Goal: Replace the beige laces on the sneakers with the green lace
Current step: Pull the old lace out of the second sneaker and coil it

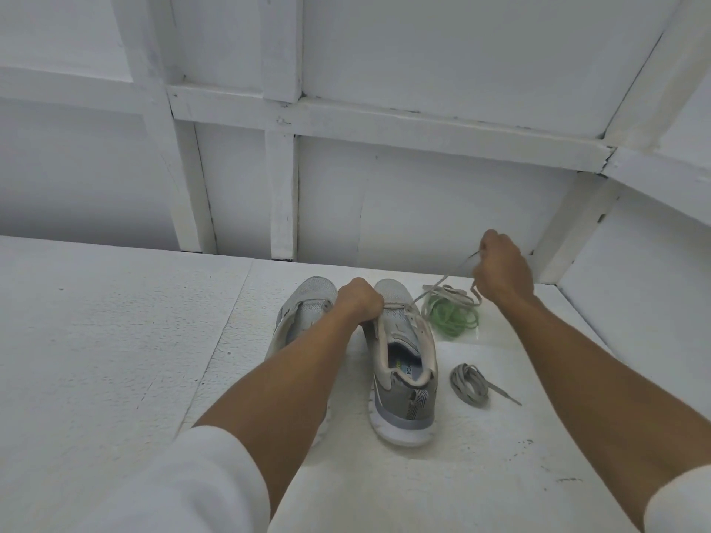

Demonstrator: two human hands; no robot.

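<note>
Two grey sneakers stand side by side on the white surface, toes pointing away from me. My left hand (359,300) grips the right sneaker (404,359) at its front eyelets, and my forearm hides much of the left sneaker (304,313). My right hand (500,269) is raised to the right, closed on a beige lace (442,282) that stretches taut from the right sneaker's lowest eyelets. A loose green lace (454,319) lies bundled to the right of the shoe, with slack beige lace draped over it. A coiled beige lace (471,384) lies nearer to me.
The white foam-like surface (115,340) ends at a white panelled wall (384,205) just beyond the shoes. A raised white ledge (615,302) borders the right side. A clear plastic bag (467,336) lies under the green lace.
</note>
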